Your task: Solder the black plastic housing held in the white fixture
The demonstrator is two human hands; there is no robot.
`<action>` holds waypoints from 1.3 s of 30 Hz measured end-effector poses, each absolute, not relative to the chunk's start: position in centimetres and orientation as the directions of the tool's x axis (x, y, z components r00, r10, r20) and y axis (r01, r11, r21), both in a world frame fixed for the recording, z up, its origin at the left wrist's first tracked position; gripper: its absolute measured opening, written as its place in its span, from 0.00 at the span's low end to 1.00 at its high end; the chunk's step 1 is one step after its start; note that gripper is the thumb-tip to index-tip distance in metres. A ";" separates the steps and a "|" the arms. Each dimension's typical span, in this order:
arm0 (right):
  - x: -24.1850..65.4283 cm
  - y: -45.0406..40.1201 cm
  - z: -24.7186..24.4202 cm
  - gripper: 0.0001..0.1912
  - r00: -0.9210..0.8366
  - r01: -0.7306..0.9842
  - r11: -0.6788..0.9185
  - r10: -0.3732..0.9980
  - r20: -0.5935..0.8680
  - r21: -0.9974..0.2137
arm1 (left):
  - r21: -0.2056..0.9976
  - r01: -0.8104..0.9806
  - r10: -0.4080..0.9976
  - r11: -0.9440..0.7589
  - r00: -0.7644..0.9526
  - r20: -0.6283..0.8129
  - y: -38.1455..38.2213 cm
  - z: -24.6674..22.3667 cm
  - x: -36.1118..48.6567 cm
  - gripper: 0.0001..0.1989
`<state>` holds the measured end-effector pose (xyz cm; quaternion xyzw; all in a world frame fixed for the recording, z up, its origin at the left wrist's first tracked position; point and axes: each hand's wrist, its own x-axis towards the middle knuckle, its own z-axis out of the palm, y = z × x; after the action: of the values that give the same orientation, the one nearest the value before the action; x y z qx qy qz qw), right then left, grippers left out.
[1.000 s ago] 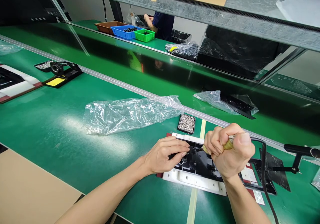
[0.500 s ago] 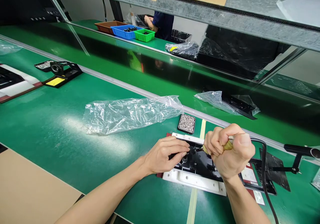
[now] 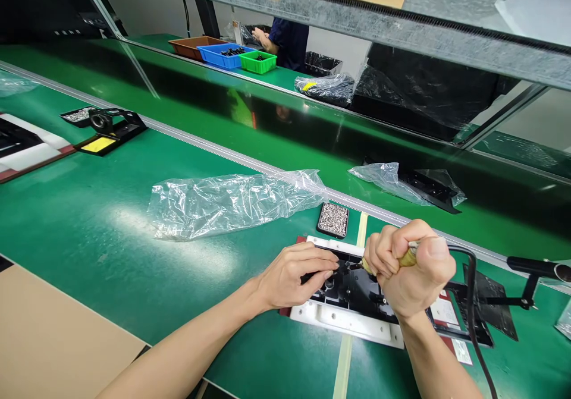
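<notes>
My right hand (image 3: 413,268) is wrapped in a fist round the yellowish handle of a soldering iron (image 3: 408,257), whose black cord (image 3: 471,304) runs off behind it. The iron's tip points left, down into a black plastic panel (image 3: 359,289) lying in a white fixture (image 3: 345,319). It reaches a spot close to my left fingertips; exact contact is too small to make out. Flat over the panel's left end rests my left hand (image 3: 297,274), fingers stretched out and thumb apart, touching the panel. Just behind the fixture sits a small black tray of metal bits (image 3: 333,219).
A clear plastic bag (image 3: 232,204) lies left of the tray. Iron stands are at right (image 3: 530,280) and far left (image 3: 111,128). Beyond the metal rail, a bagged black part (image 3: 419,182) lies on the green belt. Behind are bins (image 3: 223,57) and a co-worker (image 3: 289,42).
Both my hands and the soldering iron stay practically in place. The bagged black part on the belt has shifted slightly right. The co-worker's hand has moved a little left.
</notes>
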<state>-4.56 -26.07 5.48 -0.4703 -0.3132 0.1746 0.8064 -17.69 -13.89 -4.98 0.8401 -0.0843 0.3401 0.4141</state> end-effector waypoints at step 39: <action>-4.4 -26.1 5.4 0.27 0.725 0.010 0.495 0.595 0.347 -0.869 | 0.632 -0.432 0.145 -0.643 0.742 0.655 -13.9 -5.2 -17.6 0.09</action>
<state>-4.41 -26.13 5.38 -0.4682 -0.3232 0.1824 0.8019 -17.65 -13.90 -5.17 0.8367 -0.0857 0.3489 0.4134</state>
